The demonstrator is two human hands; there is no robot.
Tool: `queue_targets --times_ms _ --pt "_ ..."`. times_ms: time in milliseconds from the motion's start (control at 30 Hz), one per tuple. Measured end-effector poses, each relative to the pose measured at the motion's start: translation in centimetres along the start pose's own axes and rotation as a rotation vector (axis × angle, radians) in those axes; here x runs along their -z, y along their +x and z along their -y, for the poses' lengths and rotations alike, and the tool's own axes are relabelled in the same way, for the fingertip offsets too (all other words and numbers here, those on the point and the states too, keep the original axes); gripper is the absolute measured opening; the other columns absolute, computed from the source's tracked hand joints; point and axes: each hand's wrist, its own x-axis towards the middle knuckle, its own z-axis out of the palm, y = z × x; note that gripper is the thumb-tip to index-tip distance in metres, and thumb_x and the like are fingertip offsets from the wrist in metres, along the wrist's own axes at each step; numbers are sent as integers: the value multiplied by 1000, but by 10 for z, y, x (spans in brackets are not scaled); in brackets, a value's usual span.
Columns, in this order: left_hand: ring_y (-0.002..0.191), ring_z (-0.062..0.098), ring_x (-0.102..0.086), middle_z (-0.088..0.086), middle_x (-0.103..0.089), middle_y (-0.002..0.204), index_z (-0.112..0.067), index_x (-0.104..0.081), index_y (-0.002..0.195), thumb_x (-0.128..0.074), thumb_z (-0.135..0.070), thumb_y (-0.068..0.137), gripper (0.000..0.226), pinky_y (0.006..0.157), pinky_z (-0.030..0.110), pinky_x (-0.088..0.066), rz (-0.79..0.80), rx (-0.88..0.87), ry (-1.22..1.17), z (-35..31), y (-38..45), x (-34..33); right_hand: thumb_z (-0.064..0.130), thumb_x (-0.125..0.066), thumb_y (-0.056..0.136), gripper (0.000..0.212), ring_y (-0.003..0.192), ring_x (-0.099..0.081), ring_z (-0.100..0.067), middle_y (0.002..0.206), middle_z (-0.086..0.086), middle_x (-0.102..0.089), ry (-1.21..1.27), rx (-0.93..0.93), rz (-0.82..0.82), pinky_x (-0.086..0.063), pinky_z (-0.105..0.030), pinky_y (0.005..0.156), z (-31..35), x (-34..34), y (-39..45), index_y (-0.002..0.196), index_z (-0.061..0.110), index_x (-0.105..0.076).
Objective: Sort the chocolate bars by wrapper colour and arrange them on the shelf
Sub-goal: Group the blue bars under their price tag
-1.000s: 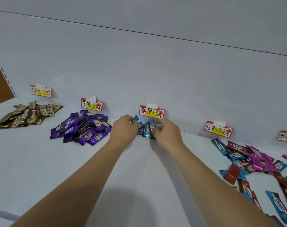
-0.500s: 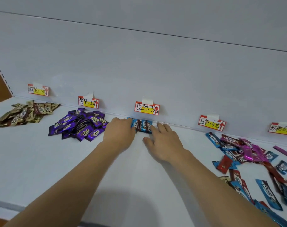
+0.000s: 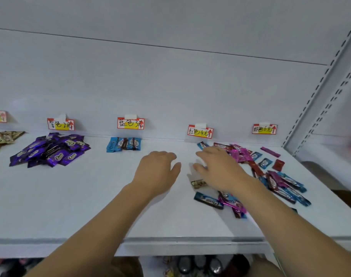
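Observation:
A small row of blue-wrapped bars (image 3: pixel 123 144) lies against the back wall under the blue price tag (image 3: pixel 130 123). My left hand (image 3: pixel 157 171) hovers over the white shelf (image 3: pixel 70 200), fingers relaxed, holding nothing. My right hand (image 3: pixel 218 168) reaches with spread fingers over the left edge of the mixed pile (image 3: pixel 270 174) of blue, red and pink bars; a gold bar (image 3: pixel 198 183) lies just below its thumb. A purple pile (image 3: pixel 50 149) sits under its tag, and a gold-brown pile (image 3: pixel 2 139) is at the far left.
Red and pink price tags (image 3: pixel 200 131) (image 3: pixel 264 129) hang on the back wall above the mixed pile. A slotted upright (image 3: pixel 326 92) bounds the shelf on the right. The shelf's front edge (image 3: pixel 170 239) runs below my forearms, with items on a lower shelf beneath.
Both hands have let go of the blue bars and moved right and back from the wall. The right hand now reaches over the mixed pile. The view has shifted right.

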Motion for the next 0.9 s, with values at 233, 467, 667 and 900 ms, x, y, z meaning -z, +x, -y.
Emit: queue_targets --times_ms 233,467,667,900 --pt "107 18 -55 -5 -65 116 -28 -69 123 -51 -50 102 35 90 36 -48 101 -167 -41 -59 -28 -34 38 -57 103 32 109 -61 -22 116 0 -67 118 -113 -43 -53 -41 95 -56 5 -79 128 25 -70" --pt "101 14 -49 -9 -57 109 -31 -68 110 -61 -58 96 31 85 30 -46 214 -272 13 -59 -31 -28 64 -58 95 52 65 -64 -18 69 -1 -68 171 -225 16 -55 -34 66 -49 1 -85 89 16 -76" --pt "80 13 -54 -9 -60 87 -27 -51 85 -70 -46 93 27 65 30 -41 341 -81 -108 -58 -29 -8 52 -72 89 42 59 -58 -19 60 -3 -61 215 -282 115 -47 -33 57 -41 -5 -65 69 15 -71" --pt "76 25 -78 9 -79 85 -6 -61 107 -56 -16 105 11 78 46 -65 141 402 -1021 -74 -33 -7 40 -66 98 24 69 -66 -4 75 12 -73 631 -354 -257 -52 -27 63 -29 10 -83 79 29 -74"
